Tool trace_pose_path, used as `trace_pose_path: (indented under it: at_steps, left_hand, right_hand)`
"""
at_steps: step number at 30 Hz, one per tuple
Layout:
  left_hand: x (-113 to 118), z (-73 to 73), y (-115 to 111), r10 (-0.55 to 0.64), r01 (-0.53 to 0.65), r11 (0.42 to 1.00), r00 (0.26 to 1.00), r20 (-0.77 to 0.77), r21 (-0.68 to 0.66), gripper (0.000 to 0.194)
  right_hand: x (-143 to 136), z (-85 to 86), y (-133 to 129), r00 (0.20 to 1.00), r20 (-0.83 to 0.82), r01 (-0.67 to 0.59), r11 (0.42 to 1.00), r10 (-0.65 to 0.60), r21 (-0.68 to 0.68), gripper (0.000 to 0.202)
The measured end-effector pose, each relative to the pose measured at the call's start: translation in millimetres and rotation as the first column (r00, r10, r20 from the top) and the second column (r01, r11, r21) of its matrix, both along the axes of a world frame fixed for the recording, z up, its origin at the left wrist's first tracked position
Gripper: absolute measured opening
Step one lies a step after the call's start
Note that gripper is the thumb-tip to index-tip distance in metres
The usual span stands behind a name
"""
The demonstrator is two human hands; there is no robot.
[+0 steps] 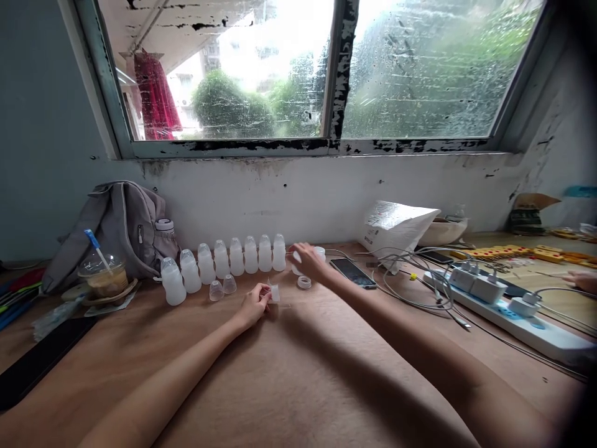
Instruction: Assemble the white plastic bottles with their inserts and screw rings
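Several frosted white bottles with clear caps [235, 257] stand in a row along the back of the table. My left hand [255, 305] is closed on a small translucent white piece [275, 293] low over the table. My right hand [308, 260] reaches to the right end of the row, its fingers at a white bottle [296, 267] that they partly cover; the grip is too small to make out. Another white piece [319, 252] shows behind that hand. Below it lies a white ring [304, 282]. Two clear caps [222, 286] rest in front of the row.
A grey backpack [125, 224] and an iced drink cup [103, 277] are at the left. On the right lie a phone [353, 273], a white bag [396, 227], tangled cables and a power strip [513, 311]. Another person's hand [583, 281] shows at the right edge.
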State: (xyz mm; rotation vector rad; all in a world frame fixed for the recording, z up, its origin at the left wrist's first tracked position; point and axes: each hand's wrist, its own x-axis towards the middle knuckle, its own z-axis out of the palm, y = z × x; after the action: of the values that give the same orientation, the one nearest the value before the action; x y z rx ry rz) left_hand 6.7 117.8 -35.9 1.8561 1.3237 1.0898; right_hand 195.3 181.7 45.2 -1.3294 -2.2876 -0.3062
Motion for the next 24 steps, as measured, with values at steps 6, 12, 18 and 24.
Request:
trace_pose_path:
  at_steps: [6,12,18,24]
  left_hand:
    - [2,6.9,-10,0.0,0.015,0.991,0.993,-0.115,0.13,0.017]
    - [5,9.3,-16,0.025,0.025,0.974,0.976,-0.216,0.225,0.012]
    - [4,8.7,-13,0.016,0.04,0.969,0.975,-0.223,0.245,0.01]
    - [3,5.2,-7,-0.126,0.146,0.971,0.985,-0.115,0.187,0.014]
  right_hand:
    - [-22,-68.5,-60,0.902,-0.142,-0.414,0.91,0.408,-0.01,0.036]
    - [-22,-83.5,-62,0.886,-0.248,-0.413,0.91,0.391,-0.042,0.035]
    - [-23,-80.2,-64,0.892,-0.25,-0.399,0.916,0.376,-0.043,0.036]
    - [-17,-76.4,-60,0.84,-0.417,-0.428,0.897,0.348,-0.114,0.03]
